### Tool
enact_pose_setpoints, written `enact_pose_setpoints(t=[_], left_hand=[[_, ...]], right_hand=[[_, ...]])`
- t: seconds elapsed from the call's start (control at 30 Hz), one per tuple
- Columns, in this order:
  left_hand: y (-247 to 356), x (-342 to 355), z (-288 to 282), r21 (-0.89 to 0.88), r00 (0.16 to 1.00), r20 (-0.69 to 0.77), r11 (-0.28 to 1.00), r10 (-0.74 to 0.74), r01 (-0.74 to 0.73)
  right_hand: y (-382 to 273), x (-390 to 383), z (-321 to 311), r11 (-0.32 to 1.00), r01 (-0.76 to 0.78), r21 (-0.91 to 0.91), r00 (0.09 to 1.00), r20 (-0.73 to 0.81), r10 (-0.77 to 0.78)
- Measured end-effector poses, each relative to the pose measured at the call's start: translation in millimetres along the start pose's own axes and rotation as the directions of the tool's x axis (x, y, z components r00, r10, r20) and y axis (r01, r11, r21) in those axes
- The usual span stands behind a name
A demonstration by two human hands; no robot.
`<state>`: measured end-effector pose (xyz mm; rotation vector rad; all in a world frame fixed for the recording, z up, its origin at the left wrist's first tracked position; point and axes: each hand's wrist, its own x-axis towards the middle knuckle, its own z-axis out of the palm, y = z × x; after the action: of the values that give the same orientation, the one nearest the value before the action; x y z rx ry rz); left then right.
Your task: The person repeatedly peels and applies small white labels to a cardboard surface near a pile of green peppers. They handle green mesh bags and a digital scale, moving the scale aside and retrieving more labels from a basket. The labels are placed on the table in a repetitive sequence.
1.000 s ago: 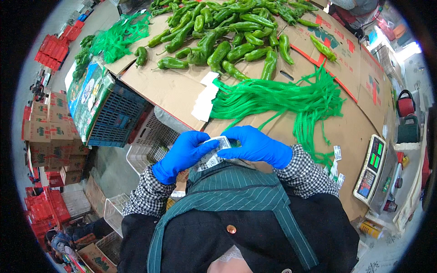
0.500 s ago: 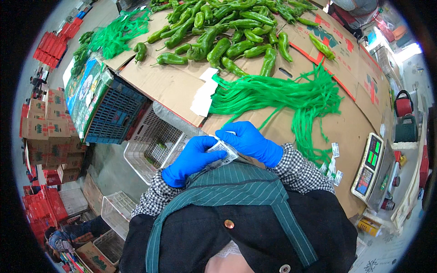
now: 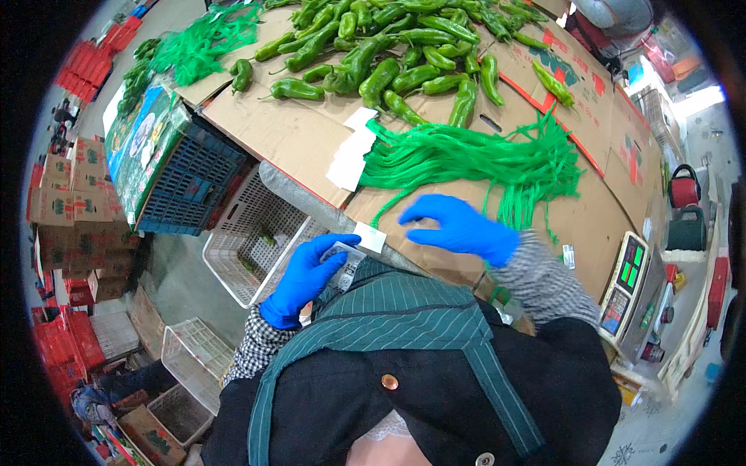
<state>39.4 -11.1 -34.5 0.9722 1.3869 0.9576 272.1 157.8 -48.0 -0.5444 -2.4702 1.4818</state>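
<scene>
My left hand, in a blue glove, pinches printed white labels above the striped green apron at the table's front edge. To its right, my gloved right hand hovers over the cardboard with thumb and fingers apart and nothing between them. Between the hands, a white label lies at the table edge, at the end of one green net strand. Behind it spreads a bundle of green mesh net bags, with several white labels at their left ends.
Green peppers are heaped at the far side of the cardboard-covered table. A digital scale stands at right. More green nets lie far left, above a blue crate. A white crate sits below the table's left edge.
My hands have parted: the right moved rightward and opened, the left shifted slightly left and down with labels. A white label now rests at a net strand's end between them.
</scene>
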Motion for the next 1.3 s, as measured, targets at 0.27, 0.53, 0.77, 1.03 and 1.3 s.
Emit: enact_pose_setpoints(t=[0.27,0.53,0.77,1.03,1.3], left_hand=[[9,-11,-5,0.165,0.970,-0.143,0.962,-0.195,0.218],[4,8,7,0.349,0.983,-0.077,0.928,0.165,-0.128],[17,26,1,0.476,0.992,-0.119,0.875,-0.035,0.088],[25,26,4,0.422,0.990,-0.135,0.902,-0.041,0.095],[24,29,3,0.437,0.990,-0.129,0.893,-0.059,0.110]], right_hand=[[35,45,62,0.959,0.048,-0.278,0.993,-0.090,-0.076],[19,33,45,0.976,-0.085,0.200,0.994,-0.057,0.098],[0,24,45,1.000,-0.023,-0.010,0.985,-0.172,0.021],[-7,21,38,0.999,-0.030,-0.040,0.991,-0.135,0.024],[-13,20,35,0.993,-0.020,-0.113,0.995,-0.100,0.009]])
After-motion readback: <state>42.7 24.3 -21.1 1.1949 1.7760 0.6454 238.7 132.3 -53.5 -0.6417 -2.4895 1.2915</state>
